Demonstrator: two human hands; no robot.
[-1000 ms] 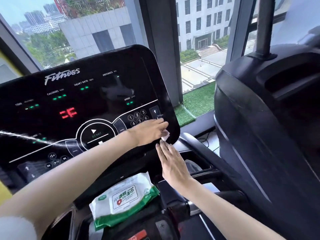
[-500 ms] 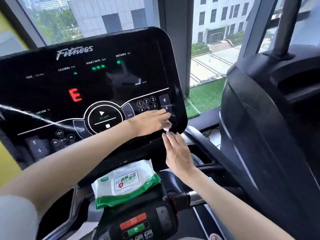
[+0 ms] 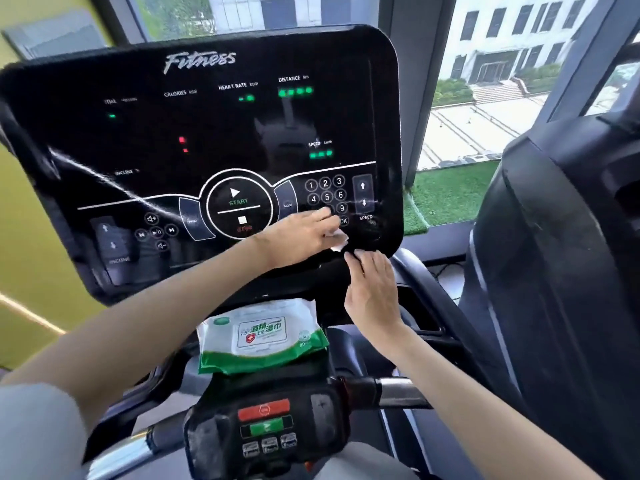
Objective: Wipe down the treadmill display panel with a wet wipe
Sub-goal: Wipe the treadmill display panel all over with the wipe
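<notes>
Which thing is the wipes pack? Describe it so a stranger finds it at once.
Start at the big black display panel. Just below it, above the red and green buttons, lies the wipes pack. It is the only soft white-and-green packet among black parts.

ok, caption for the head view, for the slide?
Left hand presses a wipe on the display panel by the keypad; right hand at the panel's lower edge; wipe pack below.

I see the glossy black display panel (image 3: 145,140) standing upright, green and red readouts lit. The crumpled white wet wipe (image 3: 338,240) sits against its lower right part, mostly hidden.
</notes>
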